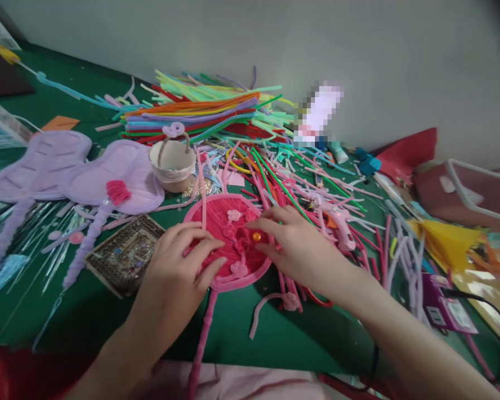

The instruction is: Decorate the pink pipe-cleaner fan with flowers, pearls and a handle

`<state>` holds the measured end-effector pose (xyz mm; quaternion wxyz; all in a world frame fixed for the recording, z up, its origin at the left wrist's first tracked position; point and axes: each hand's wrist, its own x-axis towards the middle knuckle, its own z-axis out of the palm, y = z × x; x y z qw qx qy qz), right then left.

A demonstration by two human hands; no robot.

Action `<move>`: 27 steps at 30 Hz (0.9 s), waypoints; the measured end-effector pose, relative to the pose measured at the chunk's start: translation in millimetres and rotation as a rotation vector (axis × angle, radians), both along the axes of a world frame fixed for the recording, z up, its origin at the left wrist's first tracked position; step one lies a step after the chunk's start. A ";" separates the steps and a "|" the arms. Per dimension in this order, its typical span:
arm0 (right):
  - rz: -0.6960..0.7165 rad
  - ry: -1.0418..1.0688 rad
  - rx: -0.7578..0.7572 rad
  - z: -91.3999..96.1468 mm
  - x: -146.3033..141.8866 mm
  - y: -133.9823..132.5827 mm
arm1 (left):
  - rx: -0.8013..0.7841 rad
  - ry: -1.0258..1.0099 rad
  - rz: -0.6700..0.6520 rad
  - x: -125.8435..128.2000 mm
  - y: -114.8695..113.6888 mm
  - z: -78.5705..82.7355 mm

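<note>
behind, grey wall; below, cluttered green table

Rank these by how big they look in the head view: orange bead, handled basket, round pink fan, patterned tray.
Largest to smallest:
1. Round pink fan, handle included
2. Patterned tray
3. Handled basket
4. Orange bead, by far the smallest

Near head-worn view, forward-down onto green table
</note>
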<state>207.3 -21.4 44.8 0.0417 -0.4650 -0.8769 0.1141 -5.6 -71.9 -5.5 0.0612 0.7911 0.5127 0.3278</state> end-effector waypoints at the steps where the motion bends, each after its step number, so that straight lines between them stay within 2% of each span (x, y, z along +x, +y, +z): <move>1: 0.031 0.041 0.025 -1.3 0.3 -0.9 | -0.011 0.017 -0.016 1.5 2.9 2.2; 6: 0.144 0.097 0.004 -10.8 -2.0 -0.4 | -0.154 0.153 -0.151 11.6 20.7 7.9; 11: 0.193 0.218 0.034 -16.2 -1.3 -3.5 | -0.188 0.100 -0.098 6.0 25.0 8.8; 17: 0.213 0.248 -0.028 -14.9 -1.0 0.7 | -0.168 0.089 -0.144 -6.1 20.4 8.9; 20: 0.200 0.303 -0.003 -8.1 -0.5 3.1 | -0.146 0.070 -0.152 -6.1 20.3 12.0; 23: 0.138 0.412 0.002 6.1 4.8 1.4 | -0.132 0.056 -0.196 -3.8 21.0 13.6; 25: 0.069 0.542 -0.067 16.6 10.5 -1.5 | -0.121 0.056 -0.219 -2.4 20.9 12.2; 27: -0.011 0.746 -0.230 24.9 15.7 -4.1 | -0.113 0.070 -0.221 -1.4 20.6 9.2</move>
